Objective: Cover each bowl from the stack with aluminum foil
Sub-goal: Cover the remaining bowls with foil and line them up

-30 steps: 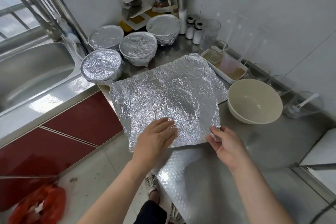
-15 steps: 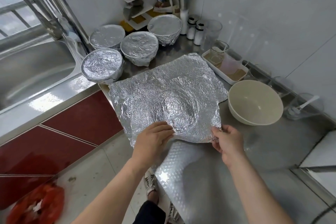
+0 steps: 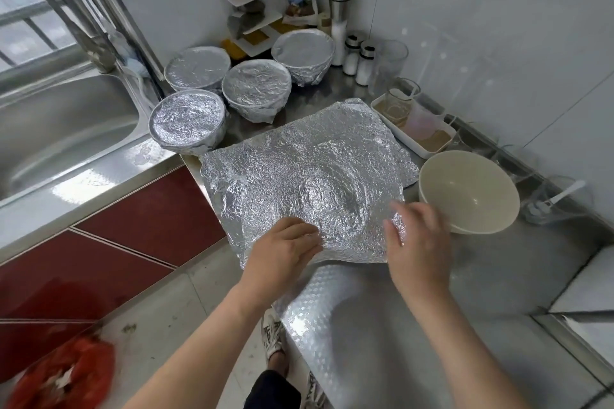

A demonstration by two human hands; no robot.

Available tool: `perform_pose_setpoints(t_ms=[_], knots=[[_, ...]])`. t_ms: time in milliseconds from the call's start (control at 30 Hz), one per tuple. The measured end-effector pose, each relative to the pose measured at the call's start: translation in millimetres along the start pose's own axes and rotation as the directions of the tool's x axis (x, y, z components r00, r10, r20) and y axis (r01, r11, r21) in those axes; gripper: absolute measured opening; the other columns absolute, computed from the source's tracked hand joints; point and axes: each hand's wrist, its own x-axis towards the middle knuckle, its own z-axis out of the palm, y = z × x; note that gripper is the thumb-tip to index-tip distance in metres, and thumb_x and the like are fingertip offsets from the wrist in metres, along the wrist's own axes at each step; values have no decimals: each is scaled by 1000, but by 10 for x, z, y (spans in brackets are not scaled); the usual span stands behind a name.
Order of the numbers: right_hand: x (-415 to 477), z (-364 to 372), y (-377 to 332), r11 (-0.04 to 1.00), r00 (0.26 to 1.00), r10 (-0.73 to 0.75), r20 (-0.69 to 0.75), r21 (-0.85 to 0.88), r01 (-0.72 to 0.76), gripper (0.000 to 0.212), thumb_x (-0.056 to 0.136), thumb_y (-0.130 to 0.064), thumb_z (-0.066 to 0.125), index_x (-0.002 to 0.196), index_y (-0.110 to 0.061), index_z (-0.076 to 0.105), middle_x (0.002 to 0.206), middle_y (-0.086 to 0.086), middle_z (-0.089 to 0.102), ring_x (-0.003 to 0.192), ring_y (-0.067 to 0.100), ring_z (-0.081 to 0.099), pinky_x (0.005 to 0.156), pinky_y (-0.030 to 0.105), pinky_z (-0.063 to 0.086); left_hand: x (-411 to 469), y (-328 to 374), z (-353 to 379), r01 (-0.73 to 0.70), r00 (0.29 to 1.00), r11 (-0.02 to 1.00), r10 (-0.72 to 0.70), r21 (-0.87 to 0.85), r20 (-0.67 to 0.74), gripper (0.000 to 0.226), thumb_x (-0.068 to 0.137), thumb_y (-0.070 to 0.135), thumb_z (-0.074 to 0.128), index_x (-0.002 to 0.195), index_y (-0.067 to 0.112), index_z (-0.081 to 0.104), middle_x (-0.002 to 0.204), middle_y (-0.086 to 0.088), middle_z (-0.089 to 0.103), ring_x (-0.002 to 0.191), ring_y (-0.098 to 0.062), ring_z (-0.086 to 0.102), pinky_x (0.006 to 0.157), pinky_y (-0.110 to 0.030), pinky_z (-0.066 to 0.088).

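The left hand [image 3: 285,249] lies flat on the near edge of the foil sheet [image 3: 299,169]. Its fingers are straight and close together and press the foil down. It is not holding anything. The right hand [image 3: 420,242] is at the near right corner of the same sheet and looks blurry. Its fingers reach over the corner and the thumb touches the foil, but I cannot tell if it is pinching the foil or just resting there. The foil sheet is big, shiny and very crinkly. It is spread out on the metal counter [image 3: 448,309], and a round dent shows in its middle. Just to the right of the sheet, close to the right hand, sits the open bowl [image 3: 465,176]. It is pale, stands upright and has no foil on it. Behind the sheet, toward the wall, stand four covered bowls [image 3: 255,83], each with foil pulled tight over the top. A white tray [image 3: 403,146] with cups in it is past the far right corner of the sheet. Small shakers [image 3: 357,58] stand by the wall. The sink [image 3: 66,129] is off to the left, with red cupboard doors [image 3: 133,226] below.
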Motion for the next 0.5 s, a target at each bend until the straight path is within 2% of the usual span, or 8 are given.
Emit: perform_pose_setpoints(t_ms=[67, 133, 200, 300, 400, 500], knots=[[30, 70, -169, 963, 960, -266, 86, 69, 261, 19, 77, -6, 75, 96, -10, 73, 95, 7, 63, 88, 29, 55, 78, 37, 46, 27, -5, -1, 10, 1000, 1000, -10, 5, 17, 30, 93, 40, 55, 93, 20, 78, 94, 8, 71, 92, -17, 60, 71, -29, 54], [22, 186, -258, 899, 871, -437, 224, 115, 422, 10, 77, -9, 77, 86, -11, 73, 90, 3, 64, 85, 25, 54, 71, 38, 52, 36, 0, 9, 12, 999, 1000, -13, 16, 32, 30, 92, 41, 55, 91, 21, 78, 88, 8, 68, 87, -16, 57, 65, -30, 53], [9, 279, -232, 865, 807, -499, 315, 126, 486, 5, 79, -17, 76, 81, -14, 72, 87, -1, 63, 83, 21, 52, 67, 36, 52, 50, 8, 1, -11, 999, 1000, 10, 27, 53, 31, 92, 41, 54, 90, 22, 78, 85, 8, 67, 84, -15, 56, 62, -29, 52], [-4, 332, -149, 835, 763, -544, 348, 136, 534, 8, 83, -22, 71, 79, -15, 70, 84, -3, 61, 81, 19, 50, 67, 33, 50, 84, 14, -30, -69, 996, 996, 66, 55, 67, 30, 91, 40, 53, 89, 22, 78, 85, 8, 68, 84, -13, 57, 64, -26, 51], [8, 346, -145, 806, 743, -580, 334, 103, 583, 8, 78, -15, 76, 76, -15, 67, 82, -2, 59, 78, 20, 50, 63, 33, 48, 125, 12, -44, -141, 988, 987, 135, 81, 79, 30, 91, 37, 53, 86, 21, 77, 81, 8, 69, 81, -12, 58, 70, -21, 46], [1, 346, -180, 777, 727, -605, 325, 45, 627, 15, 73, -9, 78, 74, -15, 65, 79, 0, 59, 74, 22, 53, 61, 32, 44, 171, 10, -23, -222, 970, 971, 211, 86, 120, 31, 96, 31, 53, 78, 16, 74, 76, 4, 66, 74, -17, 58, 71, -29, 51]])
